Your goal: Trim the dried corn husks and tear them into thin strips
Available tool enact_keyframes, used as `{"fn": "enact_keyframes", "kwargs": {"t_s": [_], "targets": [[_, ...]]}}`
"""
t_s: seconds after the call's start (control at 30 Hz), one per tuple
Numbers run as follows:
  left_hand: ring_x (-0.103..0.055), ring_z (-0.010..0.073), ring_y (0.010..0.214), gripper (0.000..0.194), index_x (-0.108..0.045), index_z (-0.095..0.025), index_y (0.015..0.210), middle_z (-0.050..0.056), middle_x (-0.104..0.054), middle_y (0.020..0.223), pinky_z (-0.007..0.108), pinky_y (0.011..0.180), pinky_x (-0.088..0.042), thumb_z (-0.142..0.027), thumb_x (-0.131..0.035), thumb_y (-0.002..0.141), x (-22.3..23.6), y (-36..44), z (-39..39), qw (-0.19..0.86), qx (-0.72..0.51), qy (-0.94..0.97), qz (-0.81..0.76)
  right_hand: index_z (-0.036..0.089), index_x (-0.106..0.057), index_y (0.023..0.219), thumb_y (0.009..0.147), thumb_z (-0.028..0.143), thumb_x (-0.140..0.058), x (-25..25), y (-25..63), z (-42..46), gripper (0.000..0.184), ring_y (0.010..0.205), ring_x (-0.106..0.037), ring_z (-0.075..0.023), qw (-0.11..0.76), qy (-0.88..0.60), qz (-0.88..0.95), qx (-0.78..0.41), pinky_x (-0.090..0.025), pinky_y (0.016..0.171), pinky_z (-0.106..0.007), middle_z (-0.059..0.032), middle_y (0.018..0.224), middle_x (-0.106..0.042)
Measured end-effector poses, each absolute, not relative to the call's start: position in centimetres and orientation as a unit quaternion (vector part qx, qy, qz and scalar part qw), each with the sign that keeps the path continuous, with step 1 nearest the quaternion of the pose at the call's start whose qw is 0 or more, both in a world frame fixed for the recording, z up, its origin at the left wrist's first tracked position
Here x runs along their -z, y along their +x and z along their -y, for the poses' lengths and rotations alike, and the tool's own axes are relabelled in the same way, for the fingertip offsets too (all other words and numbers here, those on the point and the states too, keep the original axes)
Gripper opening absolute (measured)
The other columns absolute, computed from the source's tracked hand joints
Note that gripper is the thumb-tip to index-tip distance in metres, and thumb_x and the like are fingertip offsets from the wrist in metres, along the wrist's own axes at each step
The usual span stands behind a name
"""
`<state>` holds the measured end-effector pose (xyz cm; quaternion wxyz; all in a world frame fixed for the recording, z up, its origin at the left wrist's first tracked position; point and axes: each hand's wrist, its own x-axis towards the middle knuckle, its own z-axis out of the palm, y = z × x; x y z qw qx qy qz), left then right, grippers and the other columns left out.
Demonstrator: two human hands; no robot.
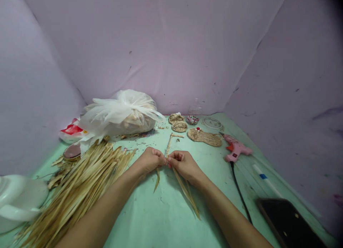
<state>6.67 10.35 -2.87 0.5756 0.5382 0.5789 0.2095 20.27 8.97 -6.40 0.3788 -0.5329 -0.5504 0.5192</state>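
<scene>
Both hands meet near the middle of the table over a thin braid of dried straw-coloured fibre (169,145). The braid runs away from me and bends right at its far end. My left hand (153,158) is closed in a pinch at the near end of the braid, with a short loose strip hanging below it. Pinched beside it, my right hand (182,163) grips the same end, and longer loose fibre strips (186,192) trail from under it towards me. The exact crossing of strips between the fingertips is hidden.
Dried leaf strips (88,183) and a tied white plastic bag (120,112) lie left. Behind the hands are woven sole-shaped pieces (205,137) and a bead container (192,119). A pink glue gun (235,148), its black cord and a phone (289,221) lie right. Walls enclose the table.
</scene>
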Motion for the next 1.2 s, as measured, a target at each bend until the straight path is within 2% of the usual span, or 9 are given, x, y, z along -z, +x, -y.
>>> {"fn": "enact_keyframes", "kwargs": {"t_s": [0.23, 0.37, 0.57, 0.73, 0.87, 0.97, 1.03, 1.1, 1.2], "targets": [[-0.025, 0.0045, 0.037, 0.008, -0.056, -0.012, 0.047, -0.007, -0.038, 0.034, 0.021, 0.041, -0.016, -0.010, -0.051, 0.053, 3.1, 7.1, -10.3, 0.550, -0.235, 0.547, -0.586, 0.017, -0.062, 0.058, 0.066, 0.020, -0.053, 5.5, 20.7, -8.7, 0.012, 0.051, -0.046, -0.0115, 0.332, -0.585, 0.612, -0.415, -0.030, 0.050, -0.023, -0.0002, 0.054, -0.058], [-0.026, 0.0052, 0.041, 0.008, -0.057, -0.011, 0.045, -0.006, -0.039, 0.036, 0.021, 0.043, -0.018, -0.008, -0.052, 0.050, 3.2, 7.4, -10.1, 0.543, -0.242, 0.544, -0.592, 0.017, -0.065, 0.054, 0.063, 0.020, -0.057, 4.3, 20.9, -8.2, 0.012, 0.052, -0.048, -0.0151, 0.286, -0.639, 0.627, -0.341, -0.027, 0.050, -0.027, -0.0049, 0.053, -0.061], [-0.025, 0.0052, 0.038, 0.009, -0.052, -0.012, 0.043, -0.006, -0.035, 0.034, 0.021, 0.040, -0.015, -0.006, -0.047, 0.047, 3.0, 7.9, -9.6, 0.549, -0.247, 0.511, -0.613, 0.018, -0.065, 0.051, 0.061, 0.016, -0.057, 2.9, 19.6, -6.9, 0.013, 0.047, -0.048, -0.0162, 0.233, -0.677, 0.632, -0.296, -0.022, 0.048, -0.028, -0.0084, 0.050, -0.061], [-0.014, 0.0035, 0.033, 0.010, -0.042, -0.016, 0.040, -0.009, -0.020, 0.032, 0.021, 0.037, -0.009, -0.008, -0.043, 0.046, 2.5, 7.9, -9.4, 0.581, -0.234, 0.471, -0.621, 0.015, -0.071, 0.066, 0.067, 0.012, -0.051, 2.0, 17.8, -5.4, 0.020, 0.057, -0.057, -0.0231, 0.155, -0.669, 0.693, -0.220, -0.020, 0.049, -0.031, -0.0169, 0.069, -0.069], [-0.019, 0.0042, 0.032, 0.008, -0.048, -0.015, 0.043, -0.007, -0.030, 0.032, 0.021, 0.036, -0.010, -0.008, -0.044, 0.045, 2.7, 7.7, -9.5, 0.595, -0.225, 0.472, -0.610, 0.012, -0.072, 0.077, 0.068, 0.007, -0.048, 1.9, 16.7, -4.6, 0.026, 0.062, -0.060, -0.0272, 0.108, -0.650, 0.721, -0.214, -0.021, 0.049, -0.032, -0.0194, 0.075, -0.070], [-0.027, 0.0053, 0.034, 0.008, -0.051, -0.013, 0.044, -0.005, -0.038, 0.034, 0.020, 0.036, -0.017, -0.007, -0.046, 0.046, 3.0, 7.3, -9.8, 0.600, -0.215, 0.494, -0.592, 0.013, -0.071, 0.071, 0.064, 0.005, -0.050, 1.8, 17.1, -4.4, 0.023, 0.057, -0.058, -0.0234, 0.117, -0.625, 0.738, -0.227, -0.024, 0.048, -0.030, -0.0158, 0.070, -0.069], [-0.027, 0.0052, 0.034, 0.008, -0.051, -0.013, 0.043, -0.005, -0.037, 0.033, 0.020, 0.036, -0.017, -0.007, -0.048, 0.047, 3.1, 7.0, -10.0, 0.604, -0.202, 0.509, -0.579, 0.016, -0.068, 0.059, 0.061, 0.007, -0.053, 1.5, 18.3, -4.8, 0.017, 0.050, -0.054, -0.0185, 0.116, -0.583, 0.740, -0.314, -0.026, 0.046, -0.028, -0.0091, 0.058, -0.066], [-0.025, 0.0045, 0.033, 0.008, -0.051, -0.014, 0.043, -0.006, -0.035, 0.032, 0.020, 0.036, -0.015, -0.008, -0.050, 0.048, 3.1, 6.6, -10.2, 0.606, -0.192, 0.523, -0.567, 0.018, -0.063, 0.049, 0.061, 0.011, -0.057, 1.2, 20.0, -5.7, 0.015, 0.046, -0.050, -0.0144, 0.141, -0.542, 0.694, -0.452, -0.029, 0.045, -0.025, -0.0024, 0.048, -0.060], [-0.023, 0.0039, 0.031, 0.005, -0.054, -0.013, 0.046, -0.007, -0.037, 0.033, 0.020, 0.035, -0.012, -0.011, -0.052, 0.050, 2.8, 6.4, -10.3, 0.608, -0.182, 0.536, -0.557, 0.018, -0.061, 0.050, 0.061, 0.015, -0.061, 1.4, 22.2, -7.5, 0.011, 0.046, -0.046, -0.0113, 0.331, -0.600, 0.509, -0.520, -0.033, 0.047, -0.024, 0.0004, 0.047, -0.056]]}}
